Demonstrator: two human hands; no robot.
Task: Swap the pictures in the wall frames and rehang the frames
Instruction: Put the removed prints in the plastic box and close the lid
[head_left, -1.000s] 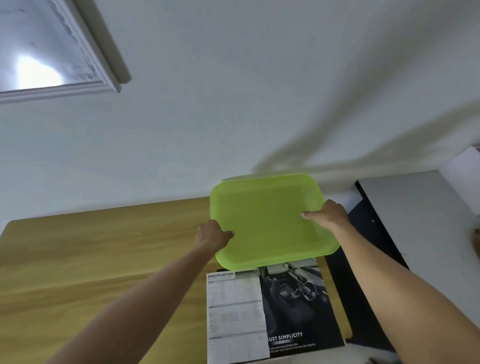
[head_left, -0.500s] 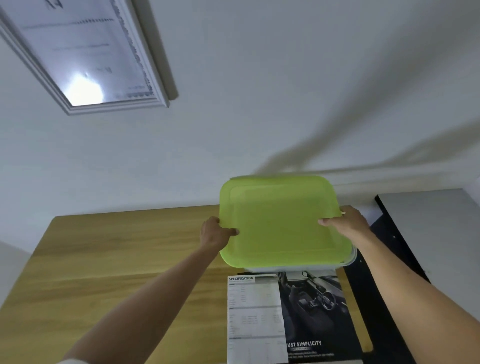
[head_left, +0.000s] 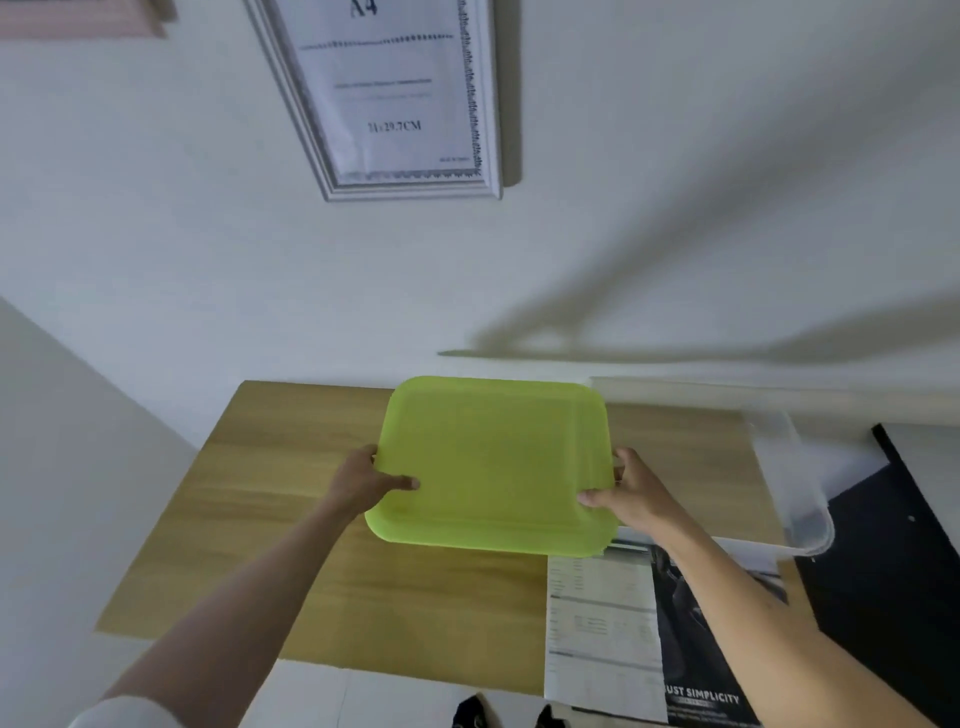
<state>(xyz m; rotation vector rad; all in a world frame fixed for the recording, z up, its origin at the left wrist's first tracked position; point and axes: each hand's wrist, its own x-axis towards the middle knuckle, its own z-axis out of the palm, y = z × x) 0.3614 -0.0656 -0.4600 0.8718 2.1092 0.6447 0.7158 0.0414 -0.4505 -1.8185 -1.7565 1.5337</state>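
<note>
I hold a lime-green plastic lid (head_left: 493, 467) above the wooden table (head_left: 291, 499). My left hand (head_left: 363, 480) grips its left edge with the thumb on top. My right hand (head_left: 628, 493) grips its right edge the same way. A white-framed picture (head_left: 395, 98) with an A4 sheet inside hangs on the wall above the table. At the top left corner a pinkish frame (head_left: 78, 21) is only partly in view. A printed car brochure (head_left: 649, 639) lies on the table's near right part, partly under my right forearm.
A clear plastic box (head_left: 795, 478) stands on the table to the right of the lid. Beyond the table's right end is a black surface (head_left: 893, 561). The white wall runs behind the table. Dark shoes (head_left: 498, 714) show on the floor at the bottom edge.
The lid has come off the clear box and moved left with both hands. The view has swung left and up, bringing the white frame fully into sight.
</note>
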